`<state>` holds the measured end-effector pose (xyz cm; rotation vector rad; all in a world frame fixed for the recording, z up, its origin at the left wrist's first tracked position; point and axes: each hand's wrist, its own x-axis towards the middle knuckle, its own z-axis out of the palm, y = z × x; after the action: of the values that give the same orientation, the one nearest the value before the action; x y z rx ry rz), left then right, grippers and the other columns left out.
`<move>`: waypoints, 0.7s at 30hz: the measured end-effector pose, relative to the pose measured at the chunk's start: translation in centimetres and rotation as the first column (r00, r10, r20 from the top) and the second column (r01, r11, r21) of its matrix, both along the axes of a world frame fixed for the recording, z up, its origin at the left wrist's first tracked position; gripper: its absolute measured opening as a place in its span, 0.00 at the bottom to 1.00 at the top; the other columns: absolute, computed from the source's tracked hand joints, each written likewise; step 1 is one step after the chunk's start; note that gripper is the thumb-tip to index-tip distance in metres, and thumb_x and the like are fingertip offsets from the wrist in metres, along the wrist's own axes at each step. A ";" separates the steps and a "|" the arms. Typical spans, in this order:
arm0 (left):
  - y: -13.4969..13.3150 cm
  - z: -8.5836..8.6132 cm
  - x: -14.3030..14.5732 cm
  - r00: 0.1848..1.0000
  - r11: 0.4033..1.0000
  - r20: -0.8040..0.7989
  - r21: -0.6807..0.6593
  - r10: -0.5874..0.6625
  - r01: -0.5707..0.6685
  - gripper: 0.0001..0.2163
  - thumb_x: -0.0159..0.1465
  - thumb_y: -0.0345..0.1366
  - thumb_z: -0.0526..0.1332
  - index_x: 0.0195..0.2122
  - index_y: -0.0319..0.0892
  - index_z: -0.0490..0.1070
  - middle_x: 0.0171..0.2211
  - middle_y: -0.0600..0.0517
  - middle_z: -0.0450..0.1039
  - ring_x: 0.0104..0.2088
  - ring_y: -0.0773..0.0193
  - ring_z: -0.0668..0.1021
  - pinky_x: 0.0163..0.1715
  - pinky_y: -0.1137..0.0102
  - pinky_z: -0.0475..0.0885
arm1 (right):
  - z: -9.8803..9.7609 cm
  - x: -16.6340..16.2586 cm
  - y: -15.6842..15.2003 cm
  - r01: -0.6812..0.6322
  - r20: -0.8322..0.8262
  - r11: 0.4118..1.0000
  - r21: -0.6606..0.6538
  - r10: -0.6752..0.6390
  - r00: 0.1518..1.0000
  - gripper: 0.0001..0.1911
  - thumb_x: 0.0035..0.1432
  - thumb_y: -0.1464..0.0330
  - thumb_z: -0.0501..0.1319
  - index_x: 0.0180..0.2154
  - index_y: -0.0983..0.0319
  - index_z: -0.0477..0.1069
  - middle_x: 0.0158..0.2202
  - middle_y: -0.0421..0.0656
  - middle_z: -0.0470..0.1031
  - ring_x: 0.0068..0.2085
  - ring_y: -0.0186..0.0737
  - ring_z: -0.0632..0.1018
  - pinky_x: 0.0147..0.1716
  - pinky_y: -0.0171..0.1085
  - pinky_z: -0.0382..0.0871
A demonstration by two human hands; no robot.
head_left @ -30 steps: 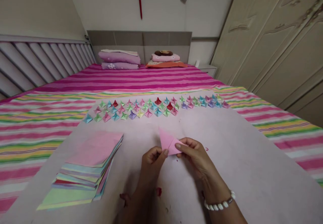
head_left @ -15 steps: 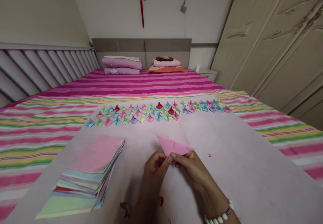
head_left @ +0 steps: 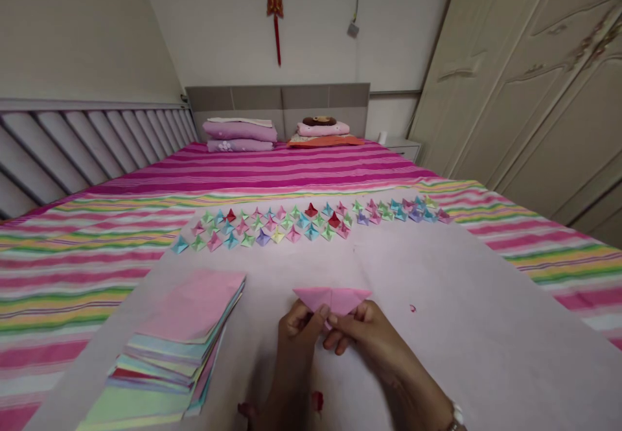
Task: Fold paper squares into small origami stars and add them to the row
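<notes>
A piece of pink folded paper (head_left: 335,296), wide at the top and narrowing downward with a crease in its middle, is held up between both hands. My left hand (head_left: 300,330) pinches its lower left part, thumb on the near face. On the lower right part, my right hand (head_left: 362,327) grips with the thumb in front and the fingers curled behind. A stack of coloured paper sheets (head_left: 189,304), pink on top, lies to the left of my left hand. Beyond the hands, folded paper boats (head_left: 263,238) in several colours stand in rows.
A pale board (head_left: 461,327) lies under everything on a striped bedspread (head_left: 87,275). Small red scraps (head_left: 317,400) lie near my forearms, another red bit (head_left: 413,308) to the right. Folded bedding (head_left: 240,133) sits by the headboard; a bed rail (head_left: 97,133) runs along the left.
The pink paper has turned from a tilt to nearly level, its wide edge now straight across the top. My right fingers show more below it. The view has tipped slightly upward.
</notes>
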<state>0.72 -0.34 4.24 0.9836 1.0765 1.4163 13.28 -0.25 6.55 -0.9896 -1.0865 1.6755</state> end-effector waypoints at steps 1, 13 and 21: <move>0.0 -0.1 0.1 1.000 1.000 0.013 0.000 -0.007 0.007 0.15 0.52 0.45 0.67 0.19 0.38 0.70 0.17 0.56 0.66 0.20 0.69 0.68 0.23 0.73 0.63 | -0.1 0.0 0.0 -0.008 -0.006 1.000 0.004 0.008 1.000 0.17 0.45 0.57 0.70 0.26 0.67 0.77 0.20 0.44 0.76 0.22 0.35 0.76 0.22 0.30 0.66; 0.6 -0.2 -1.1 0.993 0.994 0.108 -0.100 0.046 -0.035 0.18 0.52 0.51 0.66 0.25 0.38 0.72 0.15 0.59 0.58 0.18 0.71 0.63 0.19 0.74 0.56 | -0.2 0.1 -0.1 -0.104 0.055 0.994 -0.041 0.107 0.993 0.17 0.42 0.58 0.70 0.20 0.67 0.75 0.15 0.42 0.74 0.16 0.32 0.73 0.18 0.30 0.64; 0.4 -0.5 -0.4 0.991 0.992 0.060 -0.039 -0.116 0.119 0.17 0.49 0.49 0.68 0.24 0.38 0.71 0.15 0.58 0.63 0.18 0.70 0.66 0.21 0.73 0.62 | -0.4 0.3 0.2 -0.021 0.014 1.000 -0.004 0.021 1.000 0.17 0.42 0.59 0.71 0.20 0.67 0.74 0.16 0.40 0.73 0.16 0.31 0.73 0.18 0.30 0.64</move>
<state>0.31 0.07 3.76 0.9549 0.9861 1.3134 13.57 -0.09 6.14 -0.9964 -1.1069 1.6906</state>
